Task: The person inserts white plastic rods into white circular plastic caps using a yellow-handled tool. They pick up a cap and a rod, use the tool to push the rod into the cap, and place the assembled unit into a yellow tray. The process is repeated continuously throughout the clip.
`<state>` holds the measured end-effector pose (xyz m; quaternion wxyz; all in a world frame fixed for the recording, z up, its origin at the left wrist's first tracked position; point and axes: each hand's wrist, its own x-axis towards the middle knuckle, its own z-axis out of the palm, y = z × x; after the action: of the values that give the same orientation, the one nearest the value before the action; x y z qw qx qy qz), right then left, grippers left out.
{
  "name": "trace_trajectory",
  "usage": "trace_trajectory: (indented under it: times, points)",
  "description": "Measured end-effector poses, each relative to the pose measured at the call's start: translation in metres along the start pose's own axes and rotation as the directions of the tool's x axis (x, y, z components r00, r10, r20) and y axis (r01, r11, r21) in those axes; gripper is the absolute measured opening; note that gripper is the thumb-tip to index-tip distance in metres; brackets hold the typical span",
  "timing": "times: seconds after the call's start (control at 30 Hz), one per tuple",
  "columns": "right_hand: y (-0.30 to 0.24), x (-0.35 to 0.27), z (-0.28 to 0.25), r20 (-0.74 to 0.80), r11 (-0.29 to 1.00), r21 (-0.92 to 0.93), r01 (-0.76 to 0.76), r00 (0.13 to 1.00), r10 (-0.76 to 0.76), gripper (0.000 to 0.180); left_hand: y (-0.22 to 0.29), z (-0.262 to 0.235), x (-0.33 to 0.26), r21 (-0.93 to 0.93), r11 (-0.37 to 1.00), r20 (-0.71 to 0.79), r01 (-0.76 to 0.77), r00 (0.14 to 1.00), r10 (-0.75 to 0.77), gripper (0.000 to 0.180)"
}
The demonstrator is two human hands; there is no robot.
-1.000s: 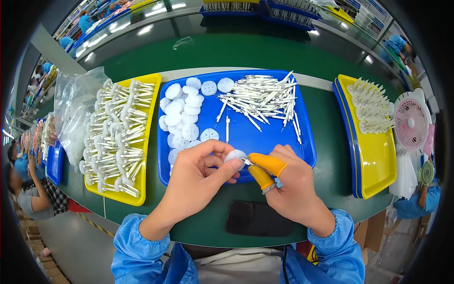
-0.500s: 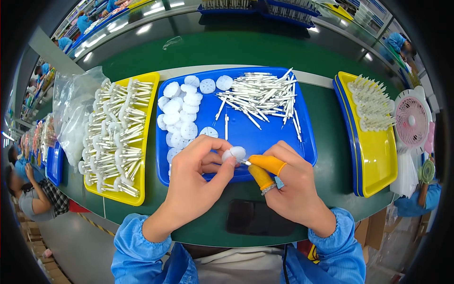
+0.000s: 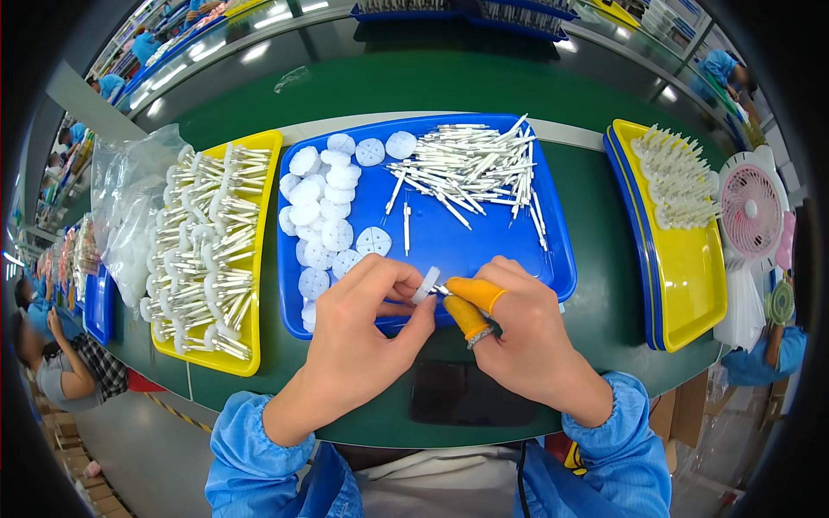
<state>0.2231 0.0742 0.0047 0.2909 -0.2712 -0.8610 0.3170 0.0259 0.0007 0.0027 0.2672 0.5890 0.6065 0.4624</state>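
Round white disc [image 3: 427, 285], slender rod [image 3: 441, 290], in hands [image 3: 361, 321]

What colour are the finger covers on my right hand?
The finger cots on your right hand are yellow-orange, shown in the head view.

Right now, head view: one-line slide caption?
Left hand holds a white disc; right hand, in orange finger covers, pinches a slim part close to it over a blue tray.

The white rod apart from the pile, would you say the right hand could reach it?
Probably yes: nothing covers the white rod, though the right hand pinches a small piece.
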Motion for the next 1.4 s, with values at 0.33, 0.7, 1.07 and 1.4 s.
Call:
trace_trajectory:
  times: [0.33,0.7,1.07,1.4]
  points:
    - [-0.004,-0.004,0.012,-0.128,0.996,-0.031,0.083,0.988,-0.086,0.044,-0.003,0.004,-0.008,0.166,0.977,-0.036,-0.133,0.989,0.141,0.020]
    - [-0.009,0.024,0.011,-0.072,0.983,0.102,-0.152,0.984,0.160,0.010,-0.002,-0.007,-0.002,0.250,0.968,-0.120,-0.018,0.992,0.049,0.016]
    - [0.024,0.082,0.048,-0.002,0.829,-0.552,-0.093,0.994,0.110,0.014,-0.012,-0.033,0.016,0.125,0.991,-0.298,0.054,0.955,-0.014,0.011]
    - [-0.008,0.022,-0.003,0.047,0.994,0.095,0.051,0.997,-0.055,0.047,-0.006,-0.018,0.006,0.046,0.999,-0.080,-0.002,0.997,0.005,0.014]
